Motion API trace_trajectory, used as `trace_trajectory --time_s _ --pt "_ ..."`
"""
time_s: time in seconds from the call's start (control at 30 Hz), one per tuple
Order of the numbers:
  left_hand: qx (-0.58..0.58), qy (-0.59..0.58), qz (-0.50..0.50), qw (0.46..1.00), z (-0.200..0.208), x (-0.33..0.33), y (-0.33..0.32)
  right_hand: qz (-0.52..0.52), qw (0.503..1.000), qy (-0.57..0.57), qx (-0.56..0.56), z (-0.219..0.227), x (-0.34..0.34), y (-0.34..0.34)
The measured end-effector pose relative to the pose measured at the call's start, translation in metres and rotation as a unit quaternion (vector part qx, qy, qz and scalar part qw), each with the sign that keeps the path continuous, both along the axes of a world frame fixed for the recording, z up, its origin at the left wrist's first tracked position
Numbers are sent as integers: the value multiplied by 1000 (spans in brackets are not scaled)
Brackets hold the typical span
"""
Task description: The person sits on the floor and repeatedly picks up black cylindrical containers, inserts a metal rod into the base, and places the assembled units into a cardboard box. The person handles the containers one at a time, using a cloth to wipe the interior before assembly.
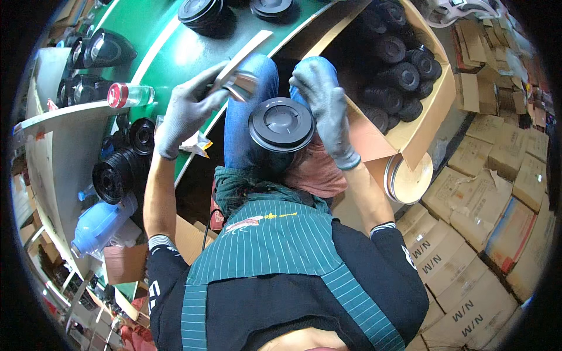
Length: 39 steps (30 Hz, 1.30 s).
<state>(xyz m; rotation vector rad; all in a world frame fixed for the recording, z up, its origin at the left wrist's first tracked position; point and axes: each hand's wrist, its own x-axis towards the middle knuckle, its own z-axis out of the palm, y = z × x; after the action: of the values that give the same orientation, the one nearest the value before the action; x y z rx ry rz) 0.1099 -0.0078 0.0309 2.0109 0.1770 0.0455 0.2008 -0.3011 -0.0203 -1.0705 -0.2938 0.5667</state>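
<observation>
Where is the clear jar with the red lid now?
In the head view, the red-lidded clear jar is at the upper left, by the green surface, left of the gray-gloved left hand.

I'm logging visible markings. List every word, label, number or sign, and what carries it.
Wording not copied, only located:
Lower-right brown cartons: bold black lettering, legible.
Upper brown cartons: print too small to read.
Striped apron: yellow embroidery, too small to read.
Black shirt: white sleeve lettering, only partly visible.
</observation>
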Motion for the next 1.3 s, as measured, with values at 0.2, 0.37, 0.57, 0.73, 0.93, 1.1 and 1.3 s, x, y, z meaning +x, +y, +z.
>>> trace_trajectory --time_s 0.2,0.37,0.57,0.73,0.93,1.1,1.3 --pt "64 116 -246 960 66 27 -51 16 934 249 258 11 30 -6" --pt "219 -7 -208 953 73 -17 -80 108 955 111 252 -18 37 13" --pt "276 -45 -54 959 68 -34 -114 -148 750 -620 -179 -59 48 25" --pt "-62 -26 69 995 8 -28 -63 39 800 -574 -171 -45 6 -16" --pt "-315 80 -111 939 -26 36 -45 296 853 -430 21 70 -26 -14" --pt "-349 112 -248 897 -41 98 -88 460 678 -563 -114 104 -57 25" --pt "-322 54 -413 850 -55 141 -153 462 679 -543 -176 100 -57 95"
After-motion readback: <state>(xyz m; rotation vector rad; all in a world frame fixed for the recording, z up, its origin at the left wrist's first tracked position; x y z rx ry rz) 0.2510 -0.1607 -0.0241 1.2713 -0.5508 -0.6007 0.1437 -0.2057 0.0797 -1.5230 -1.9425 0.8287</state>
